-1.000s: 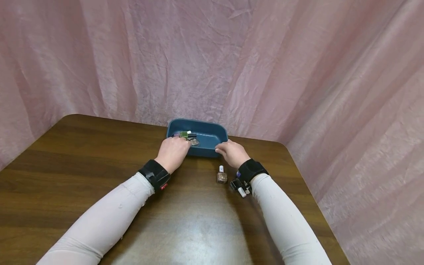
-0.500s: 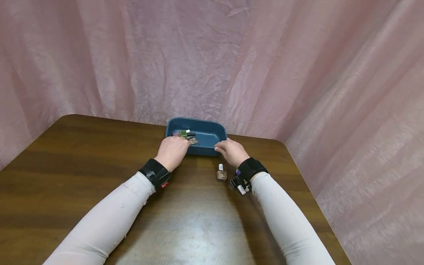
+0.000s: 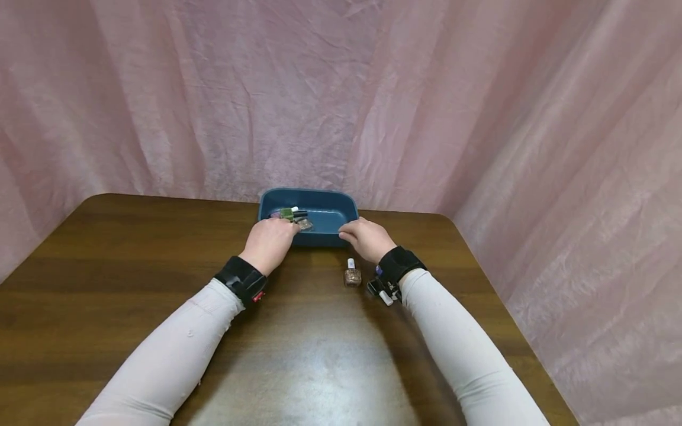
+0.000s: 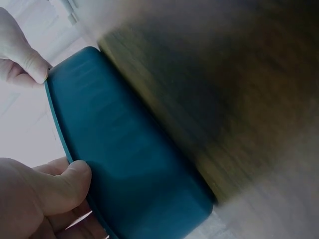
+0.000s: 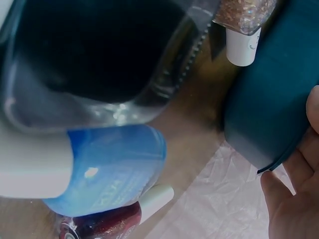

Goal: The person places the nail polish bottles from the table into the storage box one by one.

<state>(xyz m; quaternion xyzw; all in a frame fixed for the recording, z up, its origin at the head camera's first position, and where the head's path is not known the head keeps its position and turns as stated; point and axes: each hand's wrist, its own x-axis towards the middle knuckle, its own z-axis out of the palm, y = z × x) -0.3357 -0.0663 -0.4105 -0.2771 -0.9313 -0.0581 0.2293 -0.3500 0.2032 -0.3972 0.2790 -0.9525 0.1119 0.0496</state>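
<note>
A blue plastic bin (image 3: 319,238) stands at the far edge of the table, with several nail polish bottles (image 3: 288,214), one of them green, lying in its left part. My left hand (image 3: 270,241) grips the bin's near rim toward the left corner, its thumb on the outer wall (image 4: 124,144). At the right corner my right hand (image 3: 369,238) pinches the rim between thumb and fingers. Just in front of the bin is a glittery brown nail polish bottle (image 3: 352,277) with a white cap. A dark bottle (image 3: 375,288) lies under my right wrist.
The right wrist view shows a light blue bottle (image 5: 112,169) and a dark red one (image 5: 109,224) close to the dark bottle. A pink curtain (image 3: 303,94) hangs right behind the wooden table (image 3: 133,260).
The head view has shifted slightly, so the scene sits a little further left. Both hands keep their hold on the bin's rim, and the bottles lie as before.
</note>
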